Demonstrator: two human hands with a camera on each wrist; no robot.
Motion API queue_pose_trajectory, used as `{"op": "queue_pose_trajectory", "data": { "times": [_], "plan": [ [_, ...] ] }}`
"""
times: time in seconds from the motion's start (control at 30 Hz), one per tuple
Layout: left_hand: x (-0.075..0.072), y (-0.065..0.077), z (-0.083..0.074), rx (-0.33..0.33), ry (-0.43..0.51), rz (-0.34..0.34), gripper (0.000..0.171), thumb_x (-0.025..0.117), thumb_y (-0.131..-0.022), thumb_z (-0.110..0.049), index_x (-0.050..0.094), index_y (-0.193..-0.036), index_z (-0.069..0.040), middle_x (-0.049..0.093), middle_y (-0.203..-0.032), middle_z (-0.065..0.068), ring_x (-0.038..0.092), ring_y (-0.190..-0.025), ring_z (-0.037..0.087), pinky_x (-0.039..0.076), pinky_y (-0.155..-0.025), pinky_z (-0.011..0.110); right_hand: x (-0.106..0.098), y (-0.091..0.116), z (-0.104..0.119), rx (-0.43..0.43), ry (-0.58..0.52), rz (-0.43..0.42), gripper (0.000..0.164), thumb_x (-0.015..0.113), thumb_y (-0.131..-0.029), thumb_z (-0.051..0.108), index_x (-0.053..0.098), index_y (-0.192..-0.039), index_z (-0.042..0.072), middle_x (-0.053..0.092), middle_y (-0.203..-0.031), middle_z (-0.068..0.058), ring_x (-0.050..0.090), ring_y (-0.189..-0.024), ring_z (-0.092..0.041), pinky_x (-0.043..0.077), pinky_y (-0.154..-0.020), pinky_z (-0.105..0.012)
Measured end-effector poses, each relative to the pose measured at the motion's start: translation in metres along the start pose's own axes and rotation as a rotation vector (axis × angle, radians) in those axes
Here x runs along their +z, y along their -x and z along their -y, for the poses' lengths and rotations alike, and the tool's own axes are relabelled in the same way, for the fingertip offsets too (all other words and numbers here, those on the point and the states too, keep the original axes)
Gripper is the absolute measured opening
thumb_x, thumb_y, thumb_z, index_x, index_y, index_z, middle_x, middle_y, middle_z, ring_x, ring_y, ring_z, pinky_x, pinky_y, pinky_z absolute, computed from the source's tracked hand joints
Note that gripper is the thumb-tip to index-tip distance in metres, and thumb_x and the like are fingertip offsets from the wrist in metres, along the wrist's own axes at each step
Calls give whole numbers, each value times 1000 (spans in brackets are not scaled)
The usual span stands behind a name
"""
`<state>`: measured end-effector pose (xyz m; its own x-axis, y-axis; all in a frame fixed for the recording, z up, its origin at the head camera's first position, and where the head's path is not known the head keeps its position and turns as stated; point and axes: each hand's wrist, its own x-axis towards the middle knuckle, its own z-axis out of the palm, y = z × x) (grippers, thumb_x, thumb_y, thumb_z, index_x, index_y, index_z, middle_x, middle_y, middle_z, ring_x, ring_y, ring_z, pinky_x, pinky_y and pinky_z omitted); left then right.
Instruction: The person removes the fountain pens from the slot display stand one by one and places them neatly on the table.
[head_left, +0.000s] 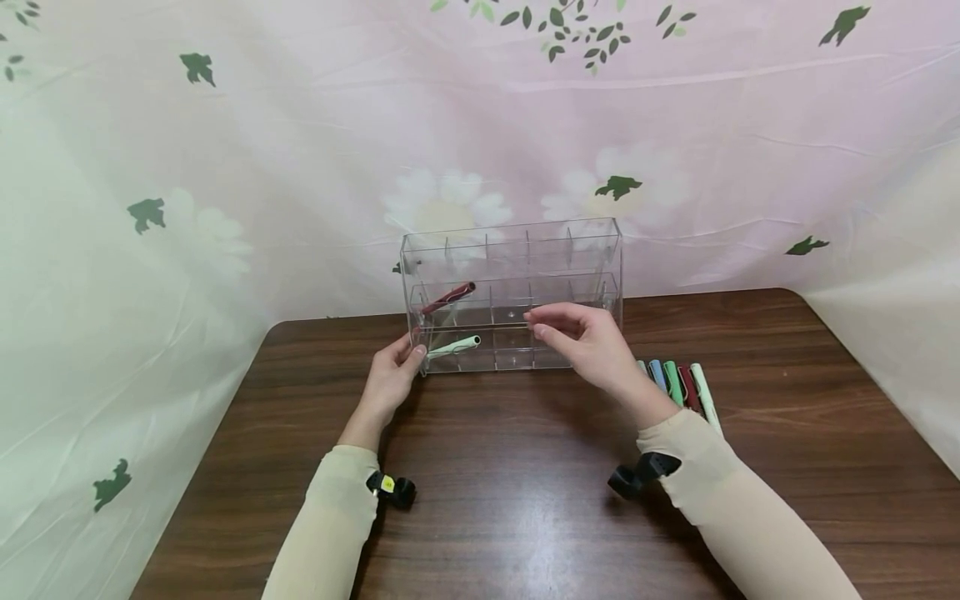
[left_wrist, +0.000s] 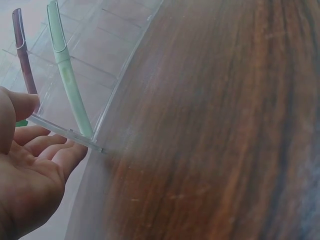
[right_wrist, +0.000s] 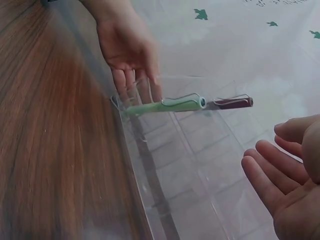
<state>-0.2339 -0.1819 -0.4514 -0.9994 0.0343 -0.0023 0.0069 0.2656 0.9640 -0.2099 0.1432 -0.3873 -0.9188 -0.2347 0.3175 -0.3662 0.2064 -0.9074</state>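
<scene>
A clear plastic pen organizer (head_left: 512, 362), with tiers split into compartments, stands on the table against the backdrop. My left hand (head_left: 390, 375) grips its left side wall, thumb on one face and fingers on the other, as the left wrist view shows. A pale green pen (left_wrist: 70, 80) leans in the front tier's left end compartment. Behind it, a dark red pen (head_left: 450, 297) leans in a higher tier, also at the left. My right hand (right_wrist: 285, 185) hovers before the organizer's middle-right part, fingers loosely bent and holding nothing.
To the right of the organizer, several pens lie side by side, among them a blue pen (head_left: 657, 375), a green pen (head_left: 672, 382), a dark red pen (head_left: 689, 388) and a pale pen (head_left: 705, 394). My right forearm partly covers them. A patterned cloth (head_left: 315, 167) hangs behind the wooden table (head_left: 495, 483).
</scene>
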Motion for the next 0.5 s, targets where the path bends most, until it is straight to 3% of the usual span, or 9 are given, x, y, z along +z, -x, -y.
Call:
{"op": "queue_pose_trajectory", "data": {
  "times": [0.17, 0.4, 0.5],
  "plan": [
    [0, 0, 0, -20, 19, -1, 53, 55, -113, -14, 42, -161, 6, 56, -156, 28, 56, -146, 36, 46, -122, 48, 11, -3, -1, -5, 43, 10, 25, 72, -103, 4, 77, -127, -1, 79, -125, -19, 77, -106, -6, 60, -91, -16],
    [0, 0, 1, -32, 25, 11, 54, 54, -114, -15, 42, -162, 6, 55, -157, 29, 56, -146, 38, 46, -122, 48, 29, -5, -6, -15, 31, 31, 29, 72, -103, 5, 75, -132, -1, 77, -130, -21, 75, -118, -41, 59, -92, -15],
    [-1, 0, 2, -36, 40, 19, 54, 54, -114, -16, 41, -162, 6, 55, -158, 29, 56, -146, 39, 46, -122, 48, 38, -7, -11, -32, 14, 44, 30, 71, -103, 3, 73, -132, -4, 75, -132, -25, 73, -120, -47, 58, -94, -16]
  ]
}}
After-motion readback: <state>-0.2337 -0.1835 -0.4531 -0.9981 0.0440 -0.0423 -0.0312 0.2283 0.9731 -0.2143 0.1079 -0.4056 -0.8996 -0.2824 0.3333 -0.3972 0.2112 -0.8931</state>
